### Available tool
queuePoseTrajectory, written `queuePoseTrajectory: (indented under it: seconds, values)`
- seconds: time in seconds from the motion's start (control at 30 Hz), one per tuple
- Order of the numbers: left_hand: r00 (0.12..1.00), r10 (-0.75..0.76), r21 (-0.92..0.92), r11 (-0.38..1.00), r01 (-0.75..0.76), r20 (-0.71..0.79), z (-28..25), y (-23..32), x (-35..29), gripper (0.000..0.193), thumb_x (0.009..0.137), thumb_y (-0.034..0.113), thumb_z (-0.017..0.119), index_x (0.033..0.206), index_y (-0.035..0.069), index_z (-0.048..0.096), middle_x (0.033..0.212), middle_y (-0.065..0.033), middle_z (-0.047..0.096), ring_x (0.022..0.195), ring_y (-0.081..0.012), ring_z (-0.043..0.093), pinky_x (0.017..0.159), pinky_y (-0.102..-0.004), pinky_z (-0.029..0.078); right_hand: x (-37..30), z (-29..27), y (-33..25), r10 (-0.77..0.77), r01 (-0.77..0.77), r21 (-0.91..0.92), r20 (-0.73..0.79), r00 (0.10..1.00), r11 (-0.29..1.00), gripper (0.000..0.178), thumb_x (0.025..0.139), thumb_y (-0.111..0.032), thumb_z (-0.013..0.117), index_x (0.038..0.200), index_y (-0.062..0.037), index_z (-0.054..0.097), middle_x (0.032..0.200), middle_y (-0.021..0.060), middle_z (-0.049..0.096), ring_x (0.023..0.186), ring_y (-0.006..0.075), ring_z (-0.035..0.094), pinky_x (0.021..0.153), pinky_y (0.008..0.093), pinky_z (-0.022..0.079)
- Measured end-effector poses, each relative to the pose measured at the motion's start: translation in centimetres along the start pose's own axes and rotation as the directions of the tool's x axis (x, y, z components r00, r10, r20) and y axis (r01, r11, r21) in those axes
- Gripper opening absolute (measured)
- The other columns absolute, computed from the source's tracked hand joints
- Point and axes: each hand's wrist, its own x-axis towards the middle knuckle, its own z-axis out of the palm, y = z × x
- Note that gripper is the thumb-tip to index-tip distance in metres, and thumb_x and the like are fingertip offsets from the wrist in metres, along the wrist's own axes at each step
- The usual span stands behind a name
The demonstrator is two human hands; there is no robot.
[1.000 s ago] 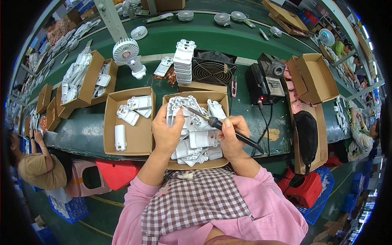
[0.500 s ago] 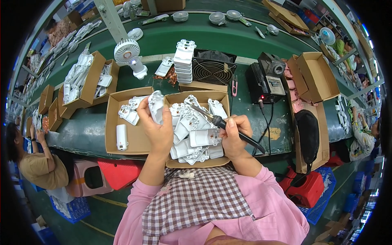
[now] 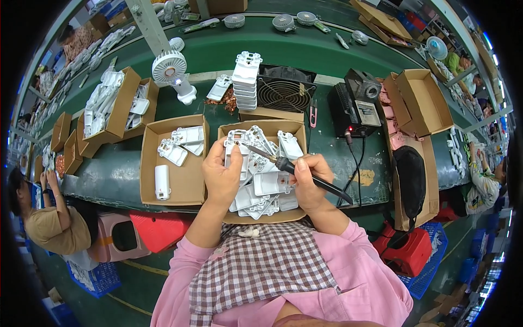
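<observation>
My left hand (image 3: 220, 171) grips a white plastic casing (image 3: 236, 137) between thumb and fingers, above a cardboard box (image 3: 261, 220) heaped with similar casings (image 3: 267, 184). The soldering iron (image 3: 287, 165) is held in my closed right hand (image 3: 311, 184), its metal tip pointing left and close to the held casing. Whether the tip touches it I cannot tell. To the left, a second cardboard box (image 3: 186, 192) holds several casings (image 3: 173, 153) and a white rounded shell (image 3: 162, 182).
A small white fan (image 3: 169, 68), a stack of casings (image 3: 246, 82) and a black fan unit (image 3: 285, 90) stand behind the boxes. Right of them are tweezers (image 3: 313, 114), a soldering station (image 3: 348, 109) with cables, and a black pouch (image 3: 409, 180). A co-worker (image 3: 52, 220) sits at left.
My left hand has moved right with the casing, from between the two boxes to over the right box, and turned it flatter. The iron's tip is now close to it; my right hand shifted slightly left.
</observation>
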Motion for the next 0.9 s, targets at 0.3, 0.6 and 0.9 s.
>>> queuePoseTrajectory:
  seconds: [0.3, 0.6, 0.9]
  values:
    - [0.998, 0.058, 0.049, 0.997, -0.058, 0.001, 0.17, 0.27, -0.05, 0.022, 0.09, -0.001, 0.055, 0.111, -0.007, 0.057, 0.098, -0.0076, 0.066, 0.089, -0.0091, 0.061, 0.078, -0.0225, 0.047, 0.22, 0.14, -0.05, -0.005, 0.006, -0.028, 0.035, 0.999, 1.0, 0.015, 0.092, -0.006, 0.056, 0.08, -0.0021, 0.05, 0.066, 0.004, 0.059, 0.056, 0.0054, 0.051, 0.051, 0.0223, 0.044]
    - [0.997, 0.078, 0.08, 0.994, -0.078, 0.009, 0.14, 0.19, -0.11, 0.022, 0.091, 0.0, 0.055, 0.112, -0.005, 0.058, 0.101, -0.0064, 0.066, 0.092, -0.009, 0.059, 0.08, -0.0227, 0.046, 0.29, 0.2, 0.16, 0.007, -0.006, -0.025, 0.04, 0.999, 1.0, 0.015, 0.092, -0.006, 0.057, 0.079, -0.0018, 0.051, 0.065, 0.0038, 0.059, 0.055, 0.0051, 0.052, 0.05, 0.0221, 0.044]
    - [0.995, 0.095, 0.088, 0.992, -0.094, -0.002, 0.18, 0.24, -0.1, 0.021, 0.09, -0.001, 0.055, 0.111, -0.007, 0.058, 0.097, -0.0078, 0.067, 0.089, -0.0091, 0.061, 0.078, -0.0227, 0.047, 0.18, 0.18, 0.07, 0.009, -0.009, -0.012, 0.004, 1.0, 1.0, 0.016, 0.093, -0.009, 0.057, 0.08, -0.0018, 0.051, 0.066, 0.0049, 0.059, 0.055, 0.0056, 0.052, 0.05, 0.0229, 0.046]
